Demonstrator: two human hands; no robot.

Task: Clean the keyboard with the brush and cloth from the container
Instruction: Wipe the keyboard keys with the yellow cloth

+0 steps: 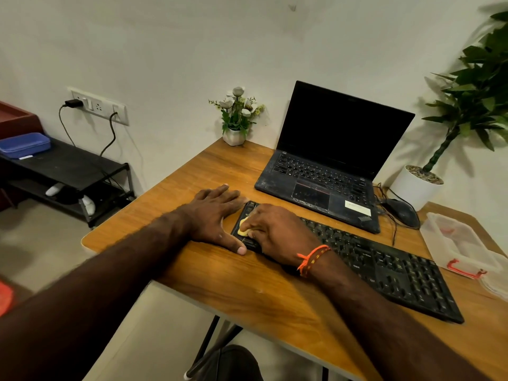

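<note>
Wooden desk [247, 292], black keyboard [384, 270], yellow cloth [243, 226]

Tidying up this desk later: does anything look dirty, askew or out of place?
The open black laptop looks dusty, with pale smudges across its palm rest. The black keyboard lies diagonally across the wooden table.

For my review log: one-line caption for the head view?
Right hand wipes keyboard with yellow cloth; left hand rests flat beside it.

Two hands [217, 213], one keyboard [384, 265], one laptop [330, 166], one mouse [402, 213], one container [461, 243], two plants [237, 116].
</note>
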